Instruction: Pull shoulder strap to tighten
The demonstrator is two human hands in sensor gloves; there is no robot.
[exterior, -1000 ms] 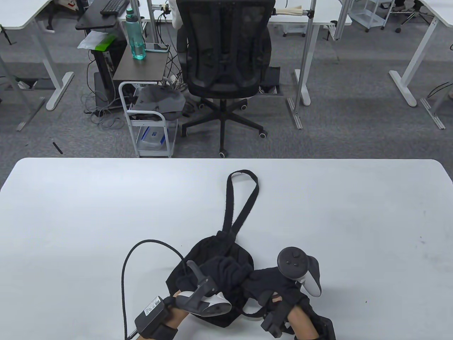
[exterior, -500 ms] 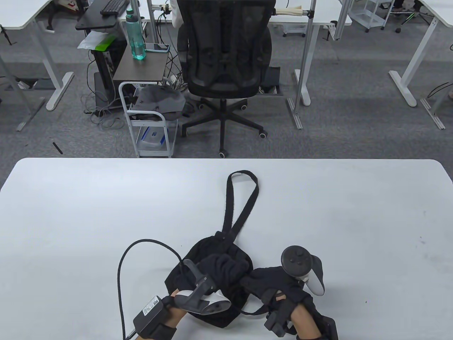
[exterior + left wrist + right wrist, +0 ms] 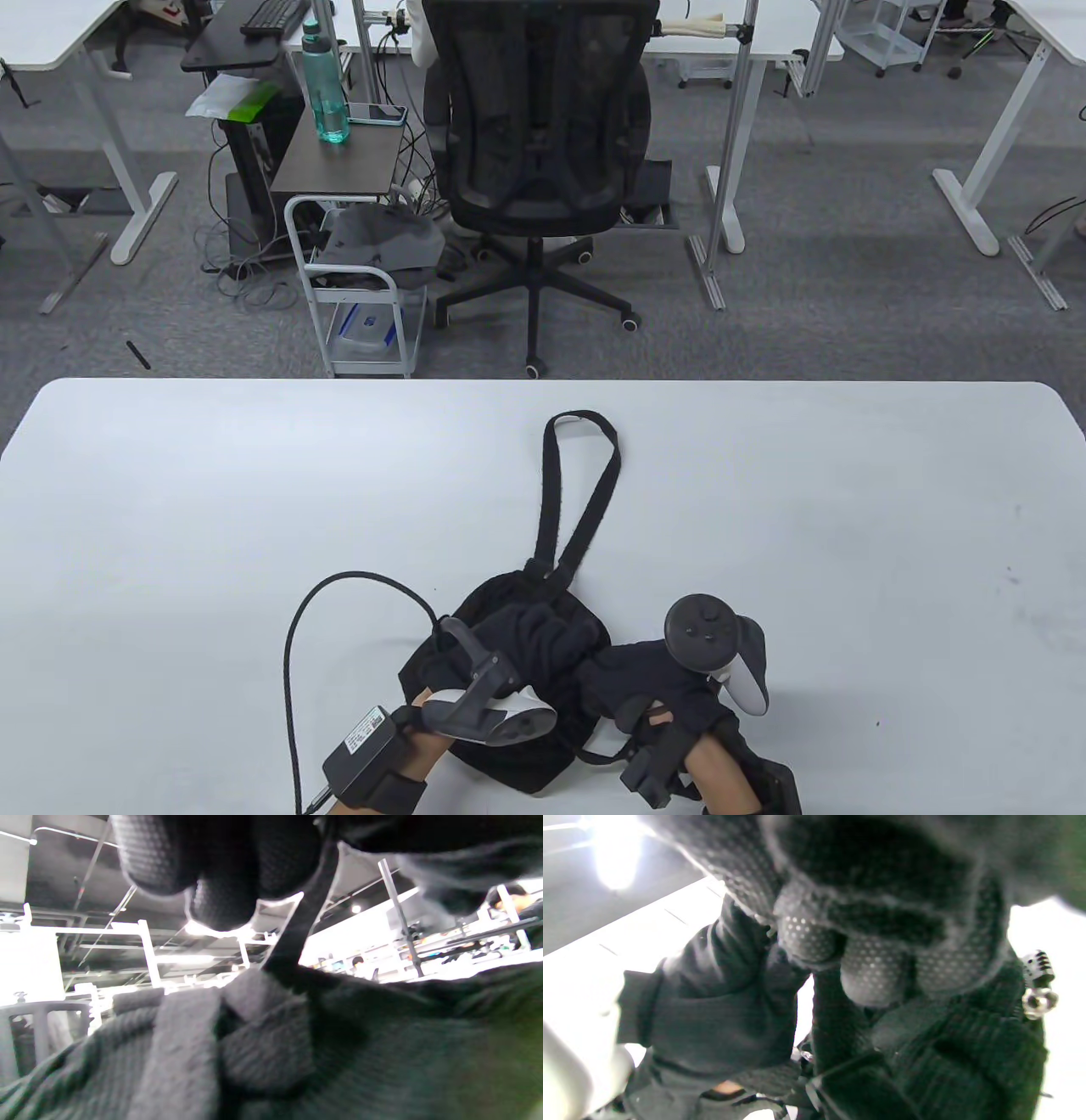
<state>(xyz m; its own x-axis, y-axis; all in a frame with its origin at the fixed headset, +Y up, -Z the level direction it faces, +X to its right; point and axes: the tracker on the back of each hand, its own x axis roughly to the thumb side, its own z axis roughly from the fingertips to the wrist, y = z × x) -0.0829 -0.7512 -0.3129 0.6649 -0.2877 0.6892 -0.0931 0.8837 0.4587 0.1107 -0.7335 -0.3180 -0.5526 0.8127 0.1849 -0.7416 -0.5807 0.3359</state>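
A black bag (image 3: 509, 611) lies near the table's front edge. Its wide shoulder strap (image 3: 585, 475) loops away from me. My left hand (image 3: 530, 641) lies on top of the bag. In the left wrist view its fingertips (image 3: 220, 899) curl beside a narrow strap (image 3: 297, 938) that rises taut from the bag fabric (image 3: 339, 1052). My right hand (image 3: 636, 675) is beside it on the right. In the right wrist view its fingers (image 3: 874, 971) curl around a dark strap (image 3: 835, 1018). A thin strap loop (image 3: 607, 754) hangs between the wrists.
A black cable (image 3: 293, 671) arcs over the white table (image 3: 212, 509) from my left wrist pack. An office chair (image 3: 539, 170) and a small cart (image 3: 361, 289) stand beyond the far edge.
My right hand drifted a little right, then back left. The bag and both grips look the same.
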